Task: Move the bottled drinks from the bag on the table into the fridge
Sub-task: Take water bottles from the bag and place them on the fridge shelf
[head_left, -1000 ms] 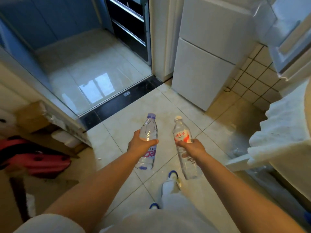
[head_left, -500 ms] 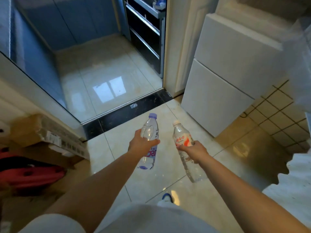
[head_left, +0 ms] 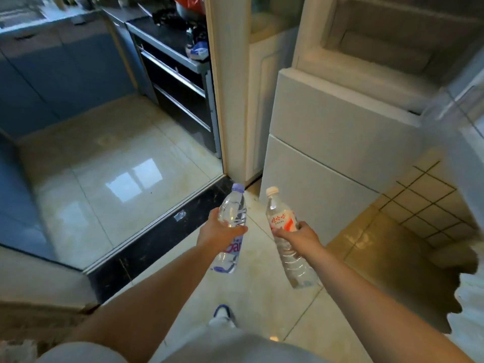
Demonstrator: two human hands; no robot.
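Two clear bottles are riding out in front, held above the floor just short of the white fridge (head_left: 327,142): the left hand (head_left: 218,233) is wrapping its grip around the purple-capped bottle (head_left: 230,229), fingers curled across its middle, while the right hand (head_left: 298,235) is clamping its grip on the white-capped bottle (head_left: 286,239) just below the label. Both bottles are tilting, caps pointing away, and both are looking full of clear liquid. Glossy cream floor tiles (head_left: 256,292) are shining underneath, a black threshold strip (head_left: 157,237) is crossing to the kitchen, where blue cabinets (head_left: 52,74) are standing. The red-and-white label is showing red characters too small to read; purple lettering is peeking out, partly covered.
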